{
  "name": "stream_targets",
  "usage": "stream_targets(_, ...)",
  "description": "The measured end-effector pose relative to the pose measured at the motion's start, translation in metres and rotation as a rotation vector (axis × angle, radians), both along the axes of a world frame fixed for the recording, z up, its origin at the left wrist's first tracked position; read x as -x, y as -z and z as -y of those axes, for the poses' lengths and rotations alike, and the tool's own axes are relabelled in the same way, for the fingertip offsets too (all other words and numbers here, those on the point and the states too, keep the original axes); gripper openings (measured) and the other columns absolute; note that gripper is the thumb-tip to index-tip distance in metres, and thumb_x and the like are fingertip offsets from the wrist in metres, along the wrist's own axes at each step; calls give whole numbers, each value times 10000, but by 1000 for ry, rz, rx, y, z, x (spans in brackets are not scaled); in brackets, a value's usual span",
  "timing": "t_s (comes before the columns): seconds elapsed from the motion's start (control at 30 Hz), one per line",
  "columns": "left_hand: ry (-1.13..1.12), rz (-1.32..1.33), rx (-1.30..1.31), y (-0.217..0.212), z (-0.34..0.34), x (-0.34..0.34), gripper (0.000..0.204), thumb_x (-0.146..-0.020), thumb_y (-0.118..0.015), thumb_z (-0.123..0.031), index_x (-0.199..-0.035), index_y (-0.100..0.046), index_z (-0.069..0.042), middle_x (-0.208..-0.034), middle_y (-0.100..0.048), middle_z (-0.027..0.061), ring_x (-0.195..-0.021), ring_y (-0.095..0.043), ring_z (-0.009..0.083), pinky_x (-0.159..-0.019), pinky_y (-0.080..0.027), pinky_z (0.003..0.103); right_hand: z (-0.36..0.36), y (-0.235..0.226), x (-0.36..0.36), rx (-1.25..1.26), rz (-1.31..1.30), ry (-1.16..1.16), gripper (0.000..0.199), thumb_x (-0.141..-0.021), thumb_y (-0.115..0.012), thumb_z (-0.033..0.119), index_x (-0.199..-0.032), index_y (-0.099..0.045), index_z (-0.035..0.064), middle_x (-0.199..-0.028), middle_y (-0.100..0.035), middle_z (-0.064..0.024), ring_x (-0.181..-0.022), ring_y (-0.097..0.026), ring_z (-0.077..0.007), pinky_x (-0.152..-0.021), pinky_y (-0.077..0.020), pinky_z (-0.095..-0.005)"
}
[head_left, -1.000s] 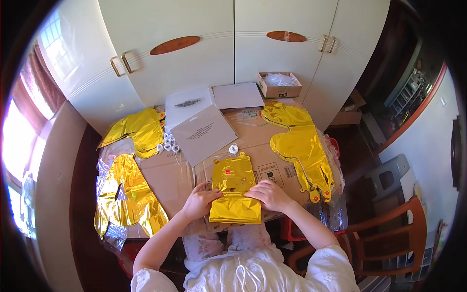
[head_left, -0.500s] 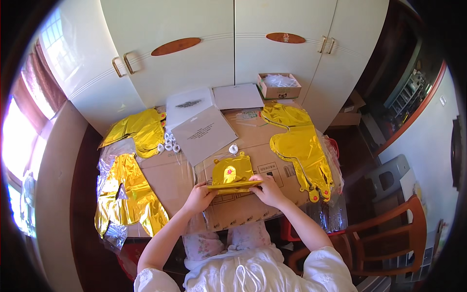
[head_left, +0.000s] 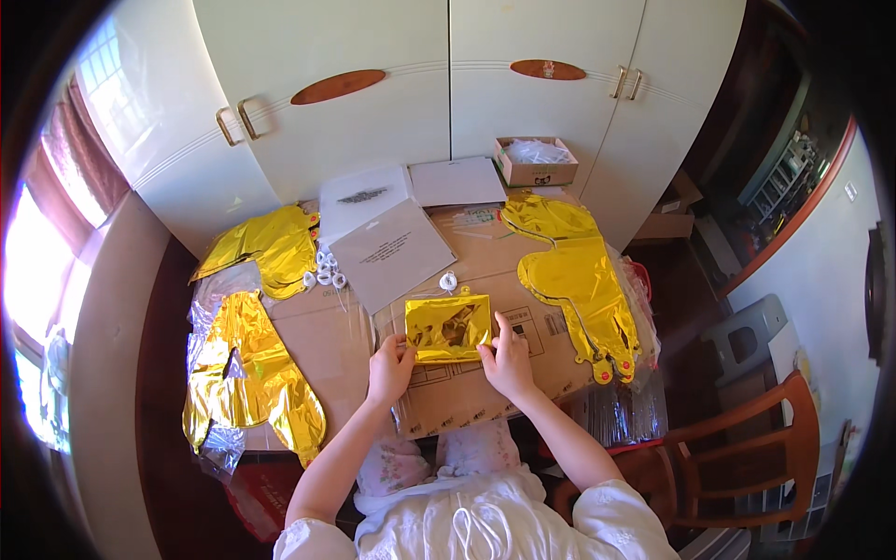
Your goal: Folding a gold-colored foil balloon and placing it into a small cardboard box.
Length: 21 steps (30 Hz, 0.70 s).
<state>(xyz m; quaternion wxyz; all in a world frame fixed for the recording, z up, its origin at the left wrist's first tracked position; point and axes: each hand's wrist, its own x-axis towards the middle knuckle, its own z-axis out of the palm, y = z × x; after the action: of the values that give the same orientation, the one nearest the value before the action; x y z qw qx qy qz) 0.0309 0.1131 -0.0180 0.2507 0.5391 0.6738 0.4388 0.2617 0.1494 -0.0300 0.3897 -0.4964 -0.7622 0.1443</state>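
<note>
A shiny gold foil balloon point(head_left: 448, 327), flat and folded into a small rectangle, lies on the cardboard in front of me. My left hand point(head_left: 389, 370) pinches its left edge near the lower corner. At the opposite side my right hand point(head_left: 510, 362) grips the lower right corner, thumb on the foil and index finger raised along the edge. Just beyond the folded foil sits a small white roll of ribbon point(head_left: 448, 281). More of these white rolls point(head_left: 326, 268) are clustered farther left.
Flat gold foil balloons lie at the right point(head_left: 579, 271), the far left point(head_left: 266, 247) and the near left point(head_left: 247, 373). Grey printed cards point(head_left: 392, 252) rest at the back beside a small box point(head_left: 537, 164) of clear plastic pieces. A wooden chair point(head_left: 747, 457) stands right; white cupboards point(head_left: 327, 140) rise behind.
The upright near part of the foil has been folded over, away from me, covering the red-dotted part. Both hands now hold the smaller rectangle's lower corners.
</note>
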Motion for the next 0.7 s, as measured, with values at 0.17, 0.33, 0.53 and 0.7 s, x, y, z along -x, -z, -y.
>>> stream_targets(0.17,-30,-8,90,-19,-1,-9,291,-884,-650,-140,-1097,-519,9,-757,-696,156,-715,-677,305,-687,-511,398,4,-5,6,-66,67,41,650,-849,-652,115,-1402,-350,-45,-849,-622,-159,-795,-579,-349,-743,-459,-455)
stream_targets(0.33,-30,-147,47,-10,-12,-9,260,-865,-628,-107,-1064,-479,-30,-725,-679,166,-698,-667,350,-678,-511,429,4,-9,11,-43,140,58,568,-840,-637,99,-1357,-432,-16,-863,-633,-160,-802,-585,-338,-747,-463,-468)
stream_targets(0.53,-35,-269,7,0,-19,-12,153,-874,-591,-98,-997,-520,-42,-730,-673,164,-691,-655,378,-686,-501,472,1,-10,10,-158,214,39,358,-833,-634,83,-1187,-589,73,-816,-646,-104,-792,-589,-302,-704,-453,-446)
stream_targets(0.7,-86,-515,-18,0,-19,-20,79,-884,-590,-134,-930,-552,-82,-699,-670,97,-709,-656,328,-699,-452,472,0,-7,13,-179,299,61,287,-856,-595,123,-1138,-640,87,-755,-619,-78,-769,-583,-277,-676,-455,-423)
